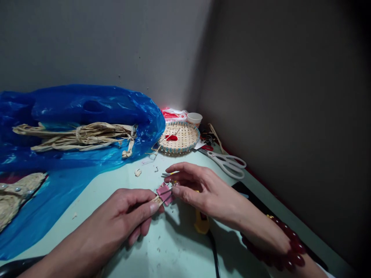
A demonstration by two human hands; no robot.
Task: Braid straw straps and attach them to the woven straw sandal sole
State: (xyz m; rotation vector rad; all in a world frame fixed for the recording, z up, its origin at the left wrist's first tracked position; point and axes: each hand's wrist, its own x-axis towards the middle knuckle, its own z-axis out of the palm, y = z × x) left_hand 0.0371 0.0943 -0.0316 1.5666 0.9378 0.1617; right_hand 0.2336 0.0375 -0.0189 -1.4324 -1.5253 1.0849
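Note:
Between thumb and fingers, my left hand [135, 214] pinches a short piece of pale braided straw [157, 200]. A pink binder clip [164, 194] with metal handles sits at the straw's end, just above the pale green table [139, 255]. My right hand [197, 187] comes from the right, its thumb and fingers closed around the clip's metal handles; the index finger stays raised. A red bead bracelet [295, 247] circles the right wrist. Below the right hand lies a yellow-and-black tool [202, 224], partly covered by the hand.
A blue plastic bag [95, 104] with a straw bundle [87, 136] covers the left. At the back stand a round woven basket [185, 135] and a paper cup [194, 119]. White-handled scissors [228, 164] lie right, near a dark mat [261, 206]. A braided straw piece [20, 197] lies far left.

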